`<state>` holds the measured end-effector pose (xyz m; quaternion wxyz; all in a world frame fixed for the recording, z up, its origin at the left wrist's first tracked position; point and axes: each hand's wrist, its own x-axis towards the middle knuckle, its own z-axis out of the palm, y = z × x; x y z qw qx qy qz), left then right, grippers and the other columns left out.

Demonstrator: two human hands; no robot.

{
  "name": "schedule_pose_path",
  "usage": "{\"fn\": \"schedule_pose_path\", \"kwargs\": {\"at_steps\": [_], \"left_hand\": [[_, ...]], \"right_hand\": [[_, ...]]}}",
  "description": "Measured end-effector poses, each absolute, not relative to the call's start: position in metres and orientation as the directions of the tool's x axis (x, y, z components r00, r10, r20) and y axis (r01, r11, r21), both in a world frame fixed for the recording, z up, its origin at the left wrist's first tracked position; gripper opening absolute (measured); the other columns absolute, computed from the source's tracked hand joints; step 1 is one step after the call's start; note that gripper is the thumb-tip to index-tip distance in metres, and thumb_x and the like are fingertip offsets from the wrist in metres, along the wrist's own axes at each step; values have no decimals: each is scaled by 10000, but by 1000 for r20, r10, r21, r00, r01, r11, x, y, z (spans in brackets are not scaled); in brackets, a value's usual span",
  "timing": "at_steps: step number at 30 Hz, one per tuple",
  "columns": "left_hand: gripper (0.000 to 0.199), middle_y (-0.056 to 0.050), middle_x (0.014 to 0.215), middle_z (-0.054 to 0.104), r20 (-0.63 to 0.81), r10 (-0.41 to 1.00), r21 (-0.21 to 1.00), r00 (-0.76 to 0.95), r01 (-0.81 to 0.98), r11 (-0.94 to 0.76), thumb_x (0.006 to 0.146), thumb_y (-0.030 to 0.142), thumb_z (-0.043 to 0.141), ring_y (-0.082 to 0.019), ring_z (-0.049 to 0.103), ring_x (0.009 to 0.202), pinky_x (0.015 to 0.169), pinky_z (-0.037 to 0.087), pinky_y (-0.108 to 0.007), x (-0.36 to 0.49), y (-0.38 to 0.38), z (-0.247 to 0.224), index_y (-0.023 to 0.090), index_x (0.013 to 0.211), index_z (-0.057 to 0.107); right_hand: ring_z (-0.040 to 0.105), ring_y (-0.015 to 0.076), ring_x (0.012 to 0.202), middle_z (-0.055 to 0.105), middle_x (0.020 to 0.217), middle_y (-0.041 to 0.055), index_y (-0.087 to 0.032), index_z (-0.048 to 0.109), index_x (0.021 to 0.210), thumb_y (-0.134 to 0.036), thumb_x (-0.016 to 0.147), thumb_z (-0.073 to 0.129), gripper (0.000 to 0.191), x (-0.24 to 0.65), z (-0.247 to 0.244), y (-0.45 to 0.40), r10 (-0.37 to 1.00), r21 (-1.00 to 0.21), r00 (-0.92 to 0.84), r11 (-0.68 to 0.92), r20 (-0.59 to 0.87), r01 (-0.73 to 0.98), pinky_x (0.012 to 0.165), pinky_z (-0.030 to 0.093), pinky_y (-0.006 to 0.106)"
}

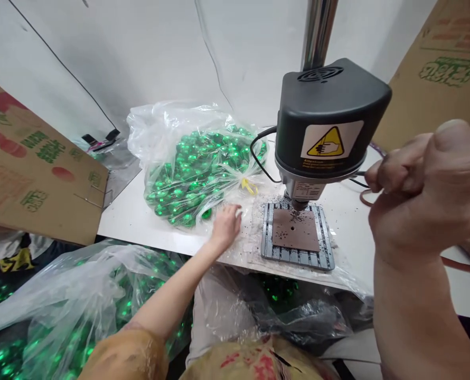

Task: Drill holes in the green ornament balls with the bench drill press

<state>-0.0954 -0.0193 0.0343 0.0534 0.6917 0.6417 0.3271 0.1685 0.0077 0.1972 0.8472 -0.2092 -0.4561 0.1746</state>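
Cardboard boxes (40, 163) flank the press (334, 113) — bagged green beads (197, 171) alongside.

One drill press (332, 119), one brown board (301, 236), one slotted base plate (326, 253), one yellow tie (248, 186), two hands (226, 226), two printed cardboard boxes (40, 163)

Hand-hazard sign on the drill press (334, 95)
Near the front edge of the table (134, 224), the machine bears a label (354, 134) with a yellow triangle (330, 143) picturing a hand; the word beneath appears to read "Attention". A white plate (308, 191) below carries print too small to read. Green characters on the left-edge carton (66, 182) and the right-side carton (421, 111) cannot be made out.
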Motion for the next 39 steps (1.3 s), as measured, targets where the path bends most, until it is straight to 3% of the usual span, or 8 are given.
{"fn": "schedule_pose_path", "kwargs": {"at_steps": [4,12,17,21,25,30,34,39], "left_hand": [[208,-182,1064,654,267,914,427,-306,888,172,880,71,516,-367,563,1177,1026,412,-526,-131,40,43,171,1014,640],[183,-197,1197,630,272,913,498,-304,856,136,856,74,591,-398,485,1301,1109,338,-589,-152,75,40,155,1014,634],[189,-119,1035,687,249,942,602,-225,798,31,809,208,707,-328,566,1192,1099,408,-512,-134,69,44,172,990,669],[387,-66,1009,679,-16,997,971,-71,238,32,815,410,695,-208,658,881,826,580,-398,-100,43,46,199,1136,643],[485,-62,1115,642,-104,993,950,64,-289,118,793,464,734,-188,660,924,829,600,-401,-68,17,55,220,1188,595],[659,-24,1047,638,47,999,989,7,-138,-45,593,303,920,-162,635,886,812,560,-333,-46,8,52,220,1136,556],[536,-38,983,658,140,990,987,2,76,-140,650,374,892,-167,622,922,859,493,-306,-36,14,37,181,1038,577],[547,-56,1110,651,165,986,986,-8,-3,-165,782,536,760,-182,624,1003,887,489,-316,-24,18,26,211,1168,550]], "right_hand": [[398,61,393,367,427,-59,-209,363,486,-310,801,679,457,166,196,4,481,-512,530,853,698,-99,403,252,316],[395,16,423,353,439,-68,-175,346,491,-204,855,578,433,163,195,4,414,-473,535,881,736,-31,445,250,276],[401,23,414,361,440,-61,-161,417,497,-188,856,583,396,164,192,6,388,-450,527,893,756,-13,424,229,272],[391,2,424,324,453,-70,-156,369,506,-215,879,570,429,164,193,4,404,-464,502,886,765,-6,435,237,231],[390,-5,443,307,467,-73,-157,334,520,-237,905,538,444,163,194,1,426,-494,492,869,759,8,460,241,216],[386,2,438,342,462,-76,-162,380,531,-259,903,554,422,165,193,-1,443,-511,482,859,756,13,458,252,224],[366,4,429,340,457,-72,-160,373,519,-287,897,572,445,167,192,0,460,-522,466,853,756,3,448,261,227],[352,-2,434,339,460,-70,-153,336,508,-282,897,573,474,167,192,1,444,-494,461,869,768,-13,474,247,229]]}}
